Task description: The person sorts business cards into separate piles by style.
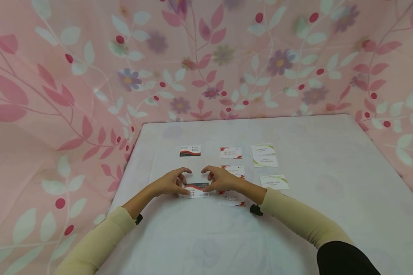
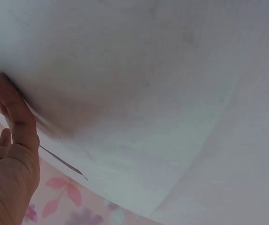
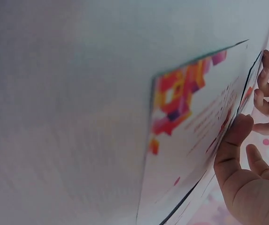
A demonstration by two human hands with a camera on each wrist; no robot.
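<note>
Low on the left side of the table lies a business card (image 1: 197, 193) with a dark band and a red wave, its dark band toward the far side. My left hand (image 1: 170, 183) holds its left edge, thumb on the card and index finger arched above. At the right edge my right hand (image 1: 223, 178) grips it with the thumb, its other fingers bent. In the left wrist view, my left hand (image 2: 17, 140) covers most of the card. A red-flowered card (image 3: 195, 126) lies near my right hand (image 3: 249, 173) in the right wrist view.
A matching red-and-dark card (image 1: 190, 151) lies farther back. Red-flowered cards (image 1: 230, 153) form a middle column, partly under my right forearm. White cards with green curves (image 1: 265, 161) form a right column; the back two touch or overlap. Floral cloth (image 1: 206, 68) hangs behind the white-covered table (image 1: 330, 172).
</note>
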